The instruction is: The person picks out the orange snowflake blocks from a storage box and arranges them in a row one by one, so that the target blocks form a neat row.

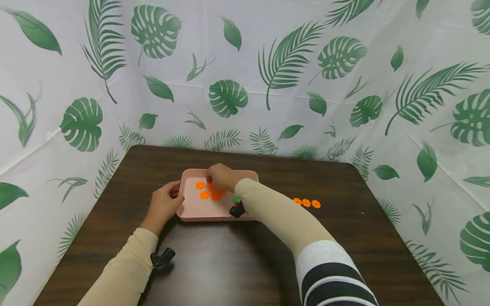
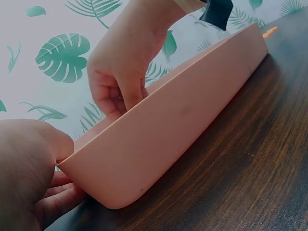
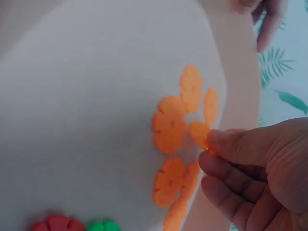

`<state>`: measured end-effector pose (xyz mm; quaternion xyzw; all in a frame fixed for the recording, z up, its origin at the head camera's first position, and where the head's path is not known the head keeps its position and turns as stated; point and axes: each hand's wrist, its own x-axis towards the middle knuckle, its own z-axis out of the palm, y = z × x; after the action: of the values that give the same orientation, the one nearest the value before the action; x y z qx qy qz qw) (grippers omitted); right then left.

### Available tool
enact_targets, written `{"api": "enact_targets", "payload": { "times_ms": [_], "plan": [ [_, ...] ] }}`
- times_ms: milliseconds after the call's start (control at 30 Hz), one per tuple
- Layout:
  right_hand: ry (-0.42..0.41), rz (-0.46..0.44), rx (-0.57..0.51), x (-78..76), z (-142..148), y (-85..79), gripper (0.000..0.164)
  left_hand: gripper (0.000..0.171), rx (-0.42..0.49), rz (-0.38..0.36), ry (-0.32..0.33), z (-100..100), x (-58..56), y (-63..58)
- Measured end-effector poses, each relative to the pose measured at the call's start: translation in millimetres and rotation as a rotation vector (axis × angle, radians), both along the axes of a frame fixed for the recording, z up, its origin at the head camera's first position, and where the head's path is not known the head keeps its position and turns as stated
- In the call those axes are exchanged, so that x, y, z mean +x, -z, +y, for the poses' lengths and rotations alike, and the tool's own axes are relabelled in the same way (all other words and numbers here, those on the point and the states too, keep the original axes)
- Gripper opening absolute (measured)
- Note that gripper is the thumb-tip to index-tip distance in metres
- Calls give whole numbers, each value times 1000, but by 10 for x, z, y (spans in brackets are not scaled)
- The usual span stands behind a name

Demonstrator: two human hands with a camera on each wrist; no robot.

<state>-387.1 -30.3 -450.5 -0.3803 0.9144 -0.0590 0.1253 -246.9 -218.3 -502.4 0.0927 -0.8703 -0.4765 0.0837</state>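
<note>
A shallow pink tray [image 1: 195, 209] rests on the table. My left hand [image 1: 164, 205] grips its left end, with the thumb at the rim and fingers against the outside wall in the left wrist view. My right hand [image 1: 223, 176] reaches into the tray. Between thumb and forefinger it pinches an orange flower-shaped plastic piece [image 3: 198, 132]. Several more orange flower-shaped pieces [image 3: 169, 125] lie around those fingertips on the tray floor. A red flower-shaped piece [image 3: 57, 224] and a green one [image 3: 103, 226] show at the right wrist view's lower edge.
Right of the tray, 3 orange flower-shaped pieces [image 1: 306, 203] lie in a row on the dark wooden table [image 1: 214, 263]. A white cloth with green leaves [image 1: 245, 59] hangs behind and at both sides. Black wrist cameras sit on both sleeves.
</note>
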Motion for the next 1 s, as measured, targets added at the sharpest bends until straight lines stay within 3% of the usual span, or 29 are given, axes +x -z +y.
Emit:
{"api": "enact_targets", "payload": {
  "times_ms": [167,333,633,833,1000],
  "plan": [
    [37,-89,-111,45,271,-34,9,51,-21,-3,6,65,73,67],
    [167,-215,-269,31,756,-140,9,51,-53,-12,-9,76,175,137],
    [465,-240,-369,-194,2181,-428,11,52,-72,-14,-8,37,183,155],
    [634,-236,-343,-164,3158,-480,12,53,-81,-19,4,64,110,63],
    [748,-247,-347,-67,3741,-406,14,54,-75,-5,20,124,41,-10]
  ]
}}
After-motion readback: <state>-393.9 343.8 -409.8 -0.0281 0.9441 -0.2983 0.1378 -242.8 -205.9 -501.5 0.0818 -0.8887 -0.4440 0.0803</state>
